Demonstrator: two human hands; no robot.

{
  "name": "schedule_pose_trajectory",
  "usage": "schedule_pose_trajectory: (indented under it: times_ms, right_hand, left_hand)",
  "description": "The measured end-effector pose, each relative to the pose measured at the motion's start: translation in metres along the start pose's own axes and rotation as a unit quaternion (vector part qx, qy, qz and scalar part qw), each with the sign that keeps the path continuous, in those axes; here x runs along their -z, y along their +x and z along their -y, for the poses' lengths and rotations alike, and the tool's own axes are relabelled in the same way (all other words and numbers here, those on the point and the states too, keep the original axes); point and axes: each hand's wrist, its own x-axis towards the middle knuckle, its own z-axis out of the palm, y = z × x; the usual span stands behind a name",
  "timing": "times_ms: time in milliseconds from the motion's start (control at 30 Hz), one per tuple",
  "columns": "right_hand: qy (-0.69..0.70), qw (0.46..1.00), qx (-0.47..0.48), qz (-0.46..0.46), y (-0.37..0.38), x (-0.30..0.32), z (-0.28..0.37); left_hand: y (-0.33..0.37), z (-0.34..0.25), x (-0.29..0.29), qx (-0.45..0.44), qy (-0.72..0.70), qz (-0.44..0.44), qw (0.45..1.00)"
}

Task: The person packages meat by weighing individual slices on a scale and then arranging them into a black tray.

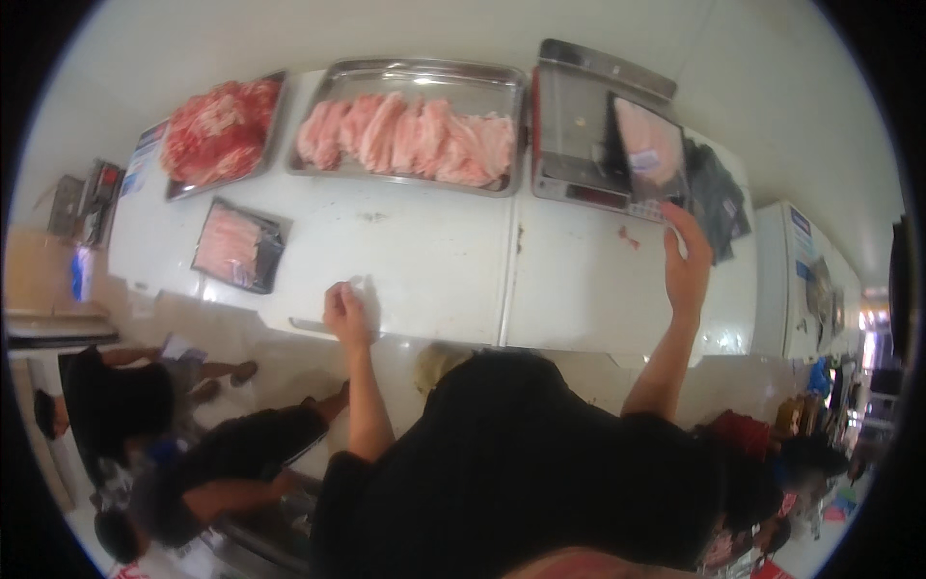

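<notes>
My left hand (345, 311) rests on the white counter (434, 261) near its front edge, fingers closed on a small pale film (364, 287). My right hand (687, 262) is stretched out with fingers apart, its tips at the front of a steel scale (579, 145), right by the corner of a black tray of pink meat (648, 145) that lies on the scale's platform. A second wrapped black tray of meat (237, 245) lies on the counter to the left of my left hand.
At the back stand a steel tray of pink meat slices (410, 130) and a tray of red meat (220, 130). Dark bags (719, 198) lie right of the scale. A white cabinet (796, 280) stands at the right. Other people (193, 454) are at lower left.
</notes>
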Motion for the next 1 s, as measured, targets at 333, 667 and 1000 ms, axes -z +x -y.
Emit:
schedule_pose_trajectory:
  times_ms: [333, 667, 1000]
  right_hand:
    - [0.202, 0.965, 0.042, 0.164, -0.027, -0.139, 0.105]
    - [0.174, 0.930, -0.013, 0.324, 0.024, -0.326, 0.187]
    - [-0.232, 0.929, -0.100, 0.270, 0.210, -0.453, 0.147]
  left_hand:
    - [0.063, 0.008, 0.069, -0.057, 0.057, -0.048, 0.996]
    - [0.147, 0.039, 0.160, -0.068, 0.080, -0.080, 0.991]
    - [0.145, 0.035, 0.162, -0.054, 0.053, -0.091, 0.993]
